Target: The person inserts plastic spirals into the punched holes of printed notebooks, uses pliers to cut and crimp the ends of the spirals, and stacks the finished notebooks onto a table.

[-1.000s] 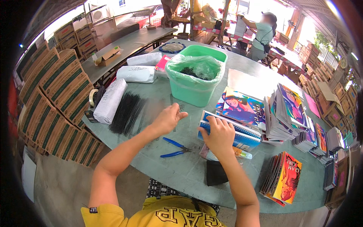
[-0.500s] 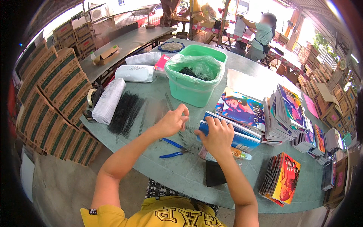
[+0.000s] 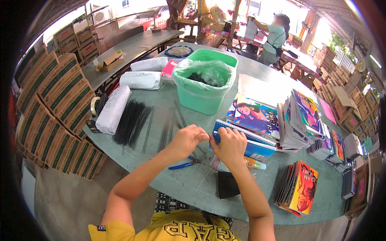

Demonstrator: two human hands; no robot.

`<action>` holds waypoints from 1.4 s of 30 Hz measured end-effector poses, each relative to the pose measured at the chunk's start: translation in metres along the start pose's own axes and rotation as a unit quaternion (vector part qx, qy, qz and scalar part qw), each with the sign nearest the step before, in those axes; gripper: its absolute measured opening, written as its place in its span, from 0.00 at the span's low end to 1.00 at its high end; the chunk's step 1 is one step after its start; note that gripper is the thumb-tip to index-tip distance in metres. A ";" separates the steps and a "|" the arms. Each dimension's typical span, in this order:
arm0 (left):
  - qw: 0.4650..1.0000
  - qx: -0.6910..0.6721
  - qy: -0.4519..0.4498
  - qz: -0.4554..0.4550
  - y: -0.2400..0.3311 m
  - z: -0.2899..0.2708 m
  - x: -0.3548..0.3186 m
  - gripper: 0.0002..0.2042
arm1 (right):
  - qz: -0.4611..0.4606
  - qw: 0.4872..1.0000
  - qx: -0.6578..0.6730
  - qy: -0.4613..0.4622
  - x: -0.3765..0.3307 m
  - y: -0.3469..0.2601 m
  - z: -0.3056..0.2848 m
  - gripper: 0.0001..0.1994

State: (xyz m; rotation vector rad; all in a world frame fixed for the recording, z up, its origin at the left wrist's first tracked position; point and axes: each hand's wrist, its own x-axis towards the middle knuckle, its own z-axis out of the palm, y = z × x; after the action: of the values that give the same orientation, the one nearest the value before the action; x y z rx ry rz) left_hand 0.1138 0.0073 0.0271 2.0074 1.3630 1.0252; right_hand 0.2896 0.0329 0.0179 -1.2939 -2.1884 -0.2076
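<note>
Compared with the earlier frame, the left hand (image 3: 188,140) is coming closer to the right hand (image 3: 230,145), nearly touching it. Whether its fingers are pinching something, I cannot tell. The right thumb and fingers are gripping a blue notebook (image 3: 259,149), at the left hand's three o'clock. One pair of pliers (image 3: 181,165) is lying at six, and three white bundles (image 3: 140,80) are resting at ten. At twelve, one green bin (image 3: 199,100) is holding a clear bag (image 3: 184,76) with black coils (image 3: 203,79) inside.
</note>
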 end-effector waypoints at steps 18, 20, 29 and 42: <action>0.984 0.012 0.169 0.051 0.012 0.029 -0.010 0.09 | 0.074 0.989 0.125 -0.023 -0.001 -0.004 -0.013 0.08; 0.986 0.018 0.160 0.041 0.011 0.028 -0.010 0.08 | 0.076 0.988 0.129 -0.031 0.002 -0.006 -0.014 0.08; 0.986 0.018 0.157 0.050 0.007 0.024 0.002 0.08 | 0.043 0.989 0.140 -0.015 0.001 -0.004 -0.012 0.09; 0.997 -0.006 -0.042 0.065 -0.024 -0.018 0.016 0.09 | -0.009 0.993 0.095 -0.072 0.001 -0.002 -0.019 0.07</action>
State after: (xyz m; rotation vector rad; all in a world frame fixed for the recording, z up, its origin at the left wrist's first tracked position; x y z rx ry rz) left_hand 0.0899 0.0310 0.0244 2.1280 1.1929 0.9902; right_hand 0.2948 0.0248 0.0349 -1.2152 -2.2792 0.0882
